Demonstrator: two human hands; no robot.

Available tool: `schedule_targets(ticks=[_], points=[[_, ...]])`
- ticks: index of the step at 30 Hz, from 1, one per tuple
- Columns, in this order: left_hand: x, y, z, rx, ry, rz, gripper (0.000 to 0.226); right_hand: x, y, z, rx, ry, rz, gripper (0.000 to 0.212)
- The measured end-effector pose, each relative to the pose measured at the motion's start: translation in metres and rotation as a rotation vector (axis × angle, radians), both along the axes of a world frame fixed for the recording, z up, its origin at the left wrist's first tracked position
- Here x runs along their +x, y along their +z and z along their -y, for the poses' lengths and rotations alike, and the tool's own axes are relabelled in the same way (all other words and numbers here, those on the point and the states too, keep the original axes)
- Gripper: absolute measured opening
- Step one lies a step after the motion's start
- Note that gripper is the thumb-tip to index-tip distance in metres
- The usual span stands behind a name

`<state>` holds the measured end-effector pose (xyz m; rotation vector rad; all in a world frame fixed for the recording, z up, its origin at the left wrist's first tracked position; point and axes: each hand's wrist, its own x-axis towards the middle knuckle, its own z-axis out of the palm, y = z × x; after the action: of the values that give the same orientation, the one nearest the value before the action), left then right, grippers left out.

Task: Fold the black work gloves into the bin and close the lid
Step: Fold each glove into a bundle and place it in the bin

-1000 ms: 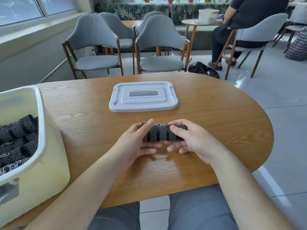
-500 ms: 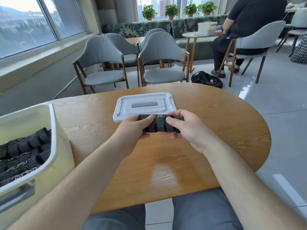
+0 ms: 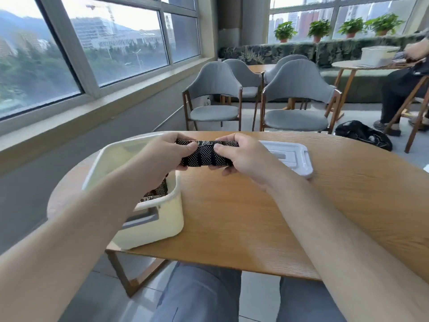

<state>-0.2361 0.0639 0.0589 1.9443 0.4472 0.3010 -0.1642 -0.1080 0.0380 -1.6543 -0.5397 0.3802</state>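
A folded pair of black dotted work gloves (image 3: 205, 154) is held in the air above the table, just past the right rim of the bin. My left hand (image 3: 162, 156) grips its left end and my right hand (image 3: 241, 156) grips its right end, thumbs on top. The cream plastic bin (image 3: 162, 219) stands at the table's left, and more black gloves (image 3: 154, 194) show inside it under my left forearm. The white lid (image 3: 294, 156) lies flat on the table behind my right hand.
The wooden table (image 3: 255, 217) spreads to the right of the bin. Grey chairs (image 3: 299, 101) stand beyond its far edge. A person (image 3: 404, 84) sits at another table at the far right, with a black bag (image 3: 362, 133) on the floor.
Both hands lifted the folded gloves off the table and carried them left toward the bin. The view swung left, so the bin now sits under my left arm.
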Motion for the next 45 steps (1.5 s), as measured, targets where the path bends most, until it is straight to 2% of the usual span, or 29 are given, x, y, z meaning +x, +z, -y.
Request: schedule_targets(ticks=[3, 6, 9, 12, 15, 17, 19, 24, 28, 33, 36, 45], points=[[-0.027, 0.006, -0.039, 0.002, 0.07, -0.05, 0.011, -0.015, 0.006, -0.043, -0.053, 0.098, 0.028, 0.019], [-0.051, 0.009, -0.073, 0.002, 0.118, -0.096, 0.007, -0.027, 0.01, -0.084, -0.106, 0.183, 0.068, 0.004], [-0.065, 0.005, -0.104, 0.001, 0.146, -0.121, 0.006, -0.034, 0.015, -0.121, -0.204, 0.218, 0.126, 0.011], [-0.067, -0.002, -0.134, 0.085, 0.178, -0.153, 0.01, -0.035, 0.018, -0.158, -0.35, 0.257, 0.176, 0.021], [-0.06, -0.007, -0.146, 0.346, 0.138, -0.223, 0.021, -0.025, 0.018, -0.182, -0.481, 0.264, 0.169, 0.008], [-0.052, -0.009, -0.146, 0.603, 0.101, -0.281, 0.023, -0.015, 0.014, -0.197, -0.586, 0.264, 0.207, 0.02], [-0.039, -0.014, -0.145, 0.782, 0.054, -0.392, 0.025, -0.006, 0.008, -0.21, -0.677, 0.268, 0.248, 0.023], [-0.015, -0.034, -0.149, 0.98, -0.054, -0.649, 0.031, 0.008, -0.012, -0.226, -0.879, 0.361, 0.371, 0.033], [-0.007, -0.046, -0.152, 1.04, -0.114, -0.743, 0.04, 0.01, -0.023, -0.234, -0.996, 0.411, 0.528, 0.029], [-0.005, -0.055, -0.154, 1.089, -0.052, -0.685, 0.03, 0.008, -0.026, -0.234, -1.074, 0.403, 0.77, 0.033], [-0.005, -0.057, -0.158, 1.017, -0.066, -0.632, 0.03, 0.009, -0.027, -0.232, -1.087, 0.416, 0.796, 0.035], [-0.001, -0.06, -0.155, 0.994, -0.129, -0.632, 0.026, 0.017, -0.035, -0.228, -1.096, 0.393, 0.789, 0.021]])
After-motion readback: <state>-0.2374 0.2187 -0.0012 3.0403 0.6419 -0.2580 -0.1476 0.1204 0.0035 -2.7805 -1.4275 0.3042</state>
